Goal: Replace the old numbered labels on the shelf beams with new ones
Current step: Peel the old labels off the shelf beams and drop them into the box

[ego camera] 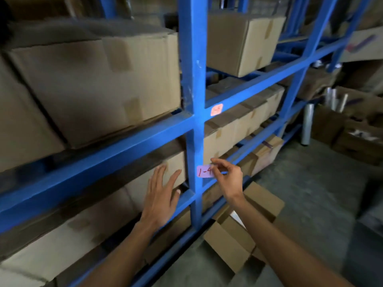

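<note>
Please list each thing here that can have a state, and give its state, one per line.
Pink label: on the blue upright, right edge pinched.
Orange label: stuck flat on a beam, untouched.
Right hand: pinching the pink label.
Left hand: open, flat against a box.
Floor box: flaps open.

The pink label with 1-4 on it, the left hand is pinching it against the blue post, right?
Not quite. The head view shows the right hand pinching the pink label at the blue post. The left hand rests open on the beam and box.
</note>
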{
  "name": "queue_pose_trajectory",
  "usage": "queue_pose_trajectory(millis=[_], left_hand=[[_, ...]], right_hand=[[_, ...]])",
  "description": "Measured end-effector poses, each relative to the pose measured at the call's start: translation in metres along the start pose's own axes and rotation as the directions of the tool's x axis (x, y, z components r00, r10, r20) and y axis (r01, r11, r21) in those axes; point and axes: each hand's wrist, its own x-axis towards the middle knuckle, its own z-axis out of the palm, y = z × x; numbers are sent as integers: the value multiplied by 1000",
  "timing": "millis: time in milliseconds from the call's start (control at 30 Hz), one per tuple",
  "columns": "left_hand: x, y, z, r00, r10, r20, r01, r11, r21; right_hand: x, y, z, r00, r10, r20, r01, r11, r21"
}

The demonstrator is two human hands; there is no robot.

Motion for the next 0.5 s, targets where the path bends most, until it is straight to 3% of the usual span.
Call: queue_pose_trajectory(millis=[167,500], left_hand=[[53,32,92,972,64,226,-47,996,-80],[148,36,264,886,129,446,-131,991,-28]], right_hand=[[34,84,-54,974,182,-134,-188,982,-28],[76,282,-102,836,489,-250,-531,835,-142]])
